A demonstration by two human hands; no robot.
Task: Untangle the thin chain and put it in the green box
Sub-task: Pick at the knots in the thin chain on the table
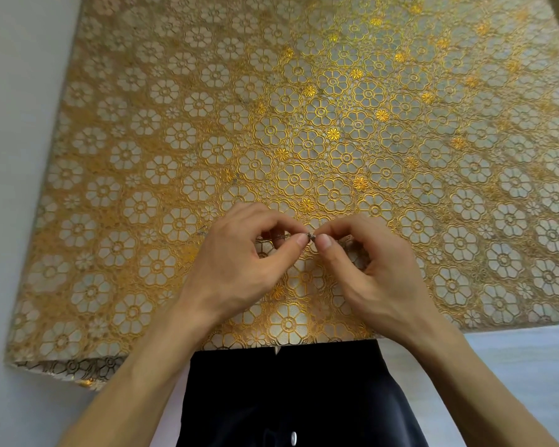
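Observation:
A thin silver chain (311,237) is bunched into a small knot between my two hands, just above the table's near edge. My left hand (239,262) pinches the chain with thumb and forefinger on the knot's left side. On the right side my right hand (365,266) pinches it the same way, thumb tips almost touching. Most of the chain is hidden inside my curled fingers. No green box is in view.
A gold flower-patterned cloth (304,124) covers the table, with its front edge near my body and its left edge (39,253) beside a pale floor. My dark clothing (291,398) shows below the table edge.

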